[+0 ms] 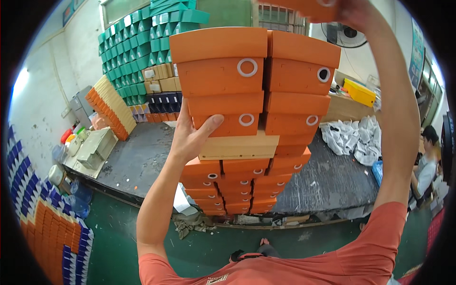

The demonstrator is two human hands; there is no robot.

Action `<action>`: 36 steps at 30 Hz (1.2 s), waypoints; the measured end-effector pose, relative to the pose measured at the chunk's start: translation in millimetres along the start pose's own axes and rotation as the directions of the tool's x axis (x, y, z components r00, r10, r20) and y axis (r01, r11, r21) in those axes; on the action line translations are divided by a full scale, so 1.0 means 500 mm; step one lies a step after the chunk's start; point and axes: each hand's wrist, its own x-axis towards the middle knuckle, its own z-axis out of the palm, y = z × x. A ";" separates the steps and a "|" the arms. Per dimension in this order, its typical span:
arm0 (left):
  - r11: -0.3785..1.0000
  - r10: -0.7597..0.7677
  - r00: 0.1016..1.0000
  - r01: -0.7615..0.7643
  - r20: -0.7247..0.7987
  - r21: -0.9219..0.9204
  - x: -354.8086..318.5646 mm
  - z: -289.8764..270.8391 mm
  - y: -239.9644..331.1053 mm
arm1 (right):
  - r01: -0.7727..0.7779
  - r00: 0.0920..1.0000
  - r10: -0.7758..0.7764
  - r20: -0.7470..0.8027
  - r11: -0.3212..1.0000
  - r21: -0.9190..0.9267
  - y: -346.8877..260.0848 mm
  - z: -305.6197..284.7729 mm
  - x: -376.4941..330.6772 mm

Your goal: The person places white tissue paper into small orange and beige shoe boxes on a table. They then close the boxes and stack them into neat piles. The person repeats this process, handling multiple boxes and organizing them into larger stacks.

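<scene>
Two tall columns of orange shoe boxes (218, 76) with round white-ringed holes rise right in front of me from the dark platform. A tan box (239, 147) sits partway down the left column. My left hand (192, 135) presses flat against the left side of that column, thumb across the front of an orange box. My right hand (354, 12) is raised high at the top of the picture, holding another orange box (308, 8) above the right column; only the box's lower part shows.
A dark raised platform (137, 161) carries the stacks. Teal, tan and dark boxes (137, 52) are piled at the back left. White bags (354, 135) lie on the right, near a yellow crate (359, 91). Another person (427, 166) sits at the far right. Orange and blue boxes (52, 237) stand lower left.
</scene>
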 end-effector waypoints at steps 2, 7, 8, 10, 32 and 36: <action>1.000 -0.007 1.000 0.007 0.026 0.003 -0.001 -0.017 -0.004 | -0.126 0.990 0.135 0.035 0.974 -0.188 0.010 0.044 0.033; 0.934 0.155 0.986 -0.126 0.061 -0.335 -0.002 -0.042 -0.044 | -0.037 0.916 -0.168 -0.365 0.870 -0.492 0.031 0.101 -0.044; 0.982 0.110 0.993 -0.101 0.051 -0.161 -0.010 -0.087 -0.072 | -0.017 0.944 -0.108 -0.312 0.929 -0.371 0.037 0.036 -0.053; 0.987 -0.087 0.995 0.094 0.059 -0.129 -0.023 -0.128 -0.114 | 0.003 0.909 -0.143 -0.392 0.941 -0.338 0.117 -0.079 -0.097; 0.582 -0.464 0.857 0.485 0.223 -0.653 -0.082 -0.126 -0.253 | -0.093 0.802 0.383 -0.458 0.838 0.538 0.580 0.163 -0.200; 0.732 -0.467 0.874 0.468 0.137 -0.494 -0.103 -0.149 -0.281 | -0.064 0.809 0.321 -0.492 0.881 0.470 0.582 0.165 -0.178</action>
